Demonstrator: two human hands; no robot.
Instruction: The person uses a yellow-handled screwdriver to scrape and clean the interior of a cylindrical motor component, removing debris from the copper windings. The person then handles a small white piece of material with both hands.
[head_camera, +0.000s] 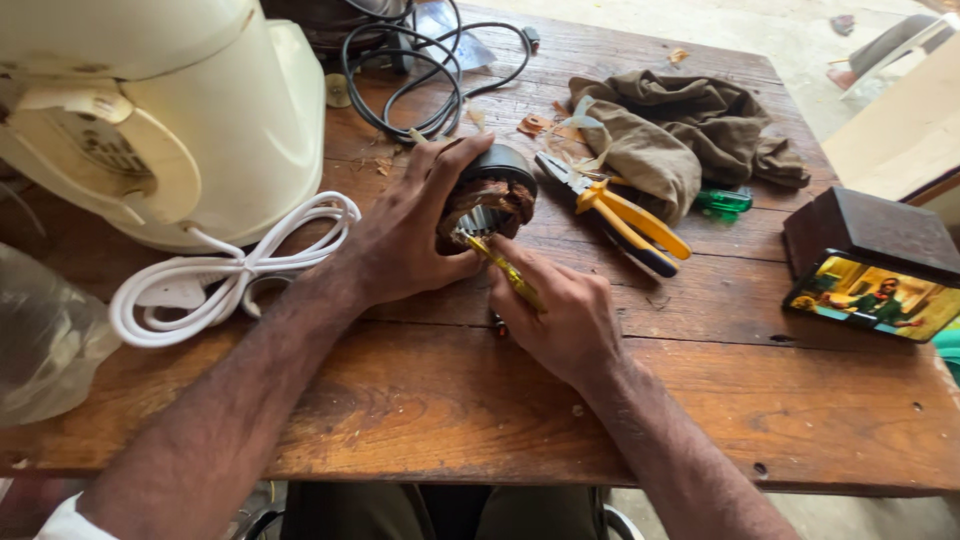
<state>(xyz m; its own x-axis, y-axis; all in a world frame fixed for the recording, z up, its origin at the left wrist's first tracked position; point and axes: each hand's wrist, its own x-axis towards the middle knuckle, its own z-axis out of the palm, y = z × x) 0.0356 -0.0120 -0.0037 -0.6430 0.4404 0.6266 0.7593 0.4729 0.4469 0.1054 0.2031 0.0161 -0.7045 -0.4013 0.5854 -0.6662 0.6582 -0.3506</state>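
Both forearms reach over our wooden table (420, 400): left hand (400, 235) wrapped firmly around the motor coil (492, 200), right hand (565, 315) pinching the yellow-handled screwdriver (505, 272), which we should keep steady.

Small repair workshop. Worn wooden table (450, 400) holds pliers (615, 210) at centre, rag (680, 130) just behind pliers, black cable (420, 70) far left of them, cream appliance (170, 110) beyond.

Bright daylight from top right, overexposed floor (760, 30); soft shadows on table (430, 400); sharp centre, wide-angle edge warp.
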